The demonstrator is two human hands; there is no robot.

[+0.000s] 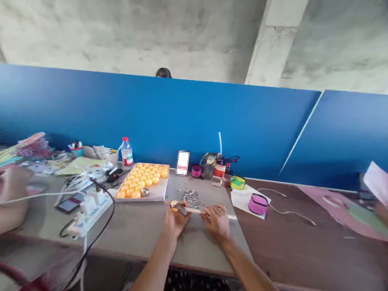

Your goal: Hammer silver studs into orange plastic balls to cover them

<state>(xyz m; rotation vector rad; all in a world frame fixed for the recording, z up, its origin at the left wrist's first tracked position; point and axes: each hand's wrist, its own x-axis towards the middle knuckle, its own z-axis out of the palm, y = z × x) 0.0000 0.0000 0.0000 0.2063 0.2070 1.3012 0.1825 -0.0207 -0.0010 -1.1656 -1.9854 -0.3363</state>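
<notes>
My left hand is closed around a small orange ball above the grey tabletop. Its fingers also lie by the dark end of a thin, pale-handled tool. That tool's handle is gripped by my right hand, with the far end sticking out to the right. Just beyond my hands lies a scattered heap of small silvery pieces. To the left, a shallow white box holds rows of orange balls. One ball at its near edge looks silvery.
A power strip with cables and a phone lie left. A bottle, small tubs and a purple round container stand along the blue partition. People's arms show at both sides.
</notes>
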